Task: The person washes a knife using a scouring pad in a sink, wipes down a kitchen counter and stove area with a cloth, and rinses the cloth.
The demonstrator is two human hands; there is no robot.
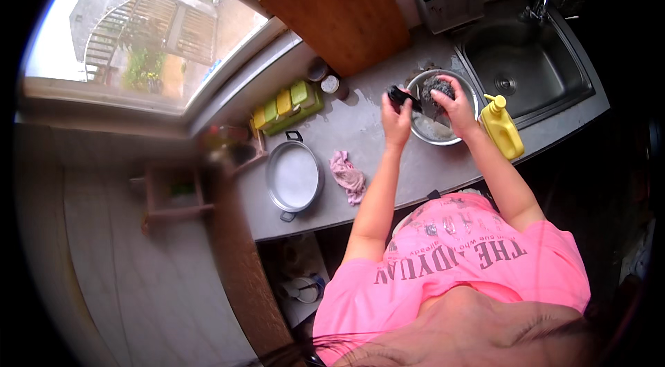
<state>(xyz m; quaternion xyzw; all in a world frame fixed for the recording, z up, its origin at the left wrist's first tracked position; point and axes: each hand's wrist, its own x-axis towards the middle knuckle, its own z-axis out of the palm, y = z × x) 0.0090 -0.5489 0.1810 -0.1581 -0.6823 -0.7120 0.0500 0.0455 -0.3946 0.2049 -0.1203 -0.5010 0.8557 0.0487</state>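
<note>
My left hand (397, 120) grips a black handle (399, 95) over the left rim of a round metal basin (473, 99). A flat part seems to run from the handle into the basin, perhaps a blade, but its shape is hard to make out. In my right hand (457, 108) is a dark grey mesh scrubber (438, 90), held above the basin near that flat part. Some liquid with pale suds (430, 129) shows in the bottom of the basin. Just right of the basin stands a yellow pump bottle (502, 128).
A steel sink (519, 55) with a faucet (540, 7) lies to the right. Behind are a wooden cutting board (340, 11) and a utensil holder (452, 3). Leftward are a crumpled pink cloth (348, 177), a two-handled pot (294, 174), a green-yellow condiment box (287, 107) and a jar (332, 86).
</note>
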